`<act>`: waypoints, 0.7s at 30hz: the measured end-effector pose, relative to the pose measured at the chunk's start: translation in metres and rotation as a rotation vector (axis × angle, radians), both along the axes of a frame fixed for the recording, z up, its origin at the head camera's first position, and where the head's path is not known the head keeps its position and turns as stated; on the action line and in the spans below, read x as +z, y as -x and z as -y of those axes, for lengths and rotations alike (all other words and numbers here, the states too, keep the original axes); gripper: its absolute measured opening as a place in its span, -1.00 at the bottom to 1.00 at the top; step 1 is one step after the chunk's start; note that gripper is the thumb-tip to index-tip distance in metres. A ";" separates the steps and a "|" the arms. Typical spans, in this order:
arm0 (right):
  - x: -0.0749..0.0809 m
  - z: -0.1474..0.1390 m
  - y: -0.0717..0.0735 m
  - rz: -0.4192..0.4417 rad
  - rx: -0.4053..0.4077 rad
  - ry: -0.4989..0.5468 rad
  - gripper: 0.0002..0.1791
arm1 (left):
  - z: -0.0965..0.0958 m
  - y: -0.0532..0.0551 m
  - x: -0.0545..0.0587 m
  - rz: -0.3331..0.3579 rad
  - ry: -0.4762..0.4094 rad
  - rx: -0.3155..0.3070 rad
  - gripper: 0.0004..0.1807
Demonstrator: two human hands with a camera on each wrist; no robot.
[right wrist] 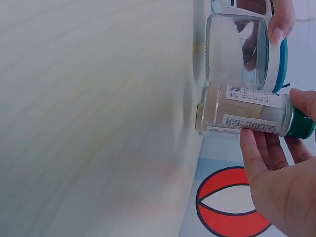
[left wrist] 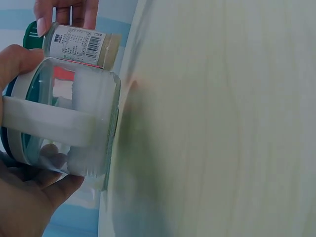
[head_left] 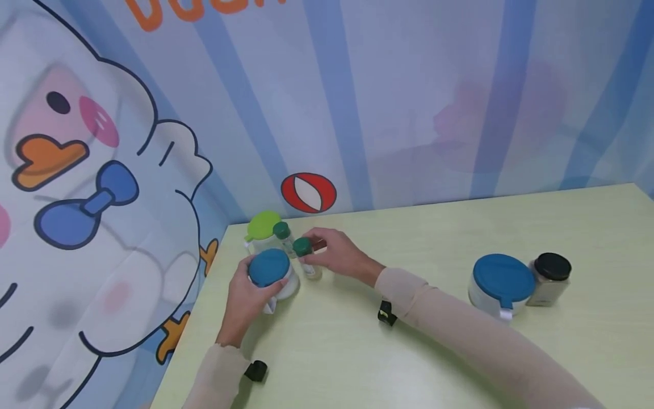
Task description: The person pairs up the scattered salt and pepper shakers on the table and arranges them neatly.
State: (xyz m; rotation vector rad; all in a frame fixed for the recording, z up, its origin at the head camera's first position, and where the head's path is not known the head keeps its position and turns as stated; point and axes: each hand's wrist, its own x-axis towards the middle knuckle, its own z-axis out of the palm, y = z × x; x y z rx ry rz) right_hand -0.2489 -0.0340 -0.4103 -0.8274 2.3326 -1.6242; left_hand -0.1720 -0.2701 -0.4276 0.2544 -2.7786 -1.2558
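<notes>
At the table's far left, my left hand [head_left: 245, 298] grips a clear jar with a blue lid [head_left: 269, 267], fingers and thumb around its upper part. The jar [left wrist: 91, 121] has a pale handle and white contents. Right beside it, my right hand [head_left: 342, 253] holds a small spice bottle [right wrist: 244, 109] by its green cap and upper body, between thumb and fingers. That bottle has white printed labels and a tan powder inside. Whether either base touches the table is hard to tell. Behind them stand another green-capped bottle [head_left: 281, 230] and a jar with a lime-green lid [head_left: 263, 225].
On the right of the table [head_left: 409, 363] stand another blue-lidded jar [head_left: 503, 278] and a black-lidded jar [head_left: 550, 278] close together. A printed wall [head_left: 398, 113] borders the back, and a cartoon-bird panel [head_left: 128, 272] the left side.
</notes>
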 end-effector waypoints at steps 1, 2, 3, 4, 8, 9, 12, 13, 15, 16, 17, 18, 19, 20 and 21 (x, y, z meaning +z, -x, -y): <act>0.001 -0.003 -0.002 0.004 -0.002 -0.007 -0.61 | -0.002 -0.001 0.001 -0.001 0.001 -0.002 0.10; 0.003 -0.006 -0.003 0.007 -0.004 -0.015 -0.62 | -0.004 -0.001 0.002 -0.002 0.000 -0.005 0.10; 0.004 -0.009 -0.004 0.011 -0.009 -0.023 -0.63 | -0.006 -0.002 0.003 -0.004 0.000 -0.007 0.11; 0.006 -0.012 -0.006 0.014 -0.015 -0.033 -0.63 | -0.008 -0.002 0.003 -0.005 -0.004 -0.009 0.10; 0.012 -0.027 -0.012 0.021 -0.047 -0.069 -0.64 | -0.019 -0.002 0.007 -0.014 -0.019 -0.026 0.11; 0.014 -0.031 -0.014 0.024 -0.054 -0.080 -0.64 | -0.022 -0.002 0.008 -0.016 -0.022 -0.031 0.11; 0.019 -0.043 -0.020 0.030 -0.068 -0.115 -0.65 | -0.032 -0.004 0.012 -0.019 -0.033 -0.044 0.08; 0.021 -0.047 -0.023 0.030 -0.071 -0.126 -0.64 | -0.035 -0.005 0.013 -0.019 -0.036 -0.047 0.08; 0.024 -0.056 -0.028 0.032 -0.082 -0.140 -0.64 | -0.043 -0.006 0.015 -0.015 -0.040 -0.052 0.07; 0.025 -0.060 -0.030 0.031 -0.089 -0.147 -0.64 | -0.046 -0.007 0.016 -0.012 -0.040 -0.053 0.07; 0.026 -0.065 -0.032 0.030 -0.096 -0.154 -0.63 | -0.050 -0.008 0.018 -0.009 -0.042 -0.056 0.08; 0.028 -0.069 -0.034 0.029 -0.104 -0.159 -0.63 | -0.054 -0.008 0.019 -0.008 -0.043 -0.057 0.08; 0.029 -0.073 -0.036 0.027 -0.112 -0.165 -0.62 | -0.058 -0.009 0.020 -0.007 -0.043 -0.061 0.08; 0.030 -0.077 -0.038 0.028 -0.121 -0.170 -0.61 | -0.062 -0.009 0.020 -0.008 -0.044 -0.065 0.08; 0.032 -0.082 -0.040 0.025 -0.130 -0.177 -0.60 | -0.067 -0.009 0.021 -0.011 -0.043 -0.071 0.08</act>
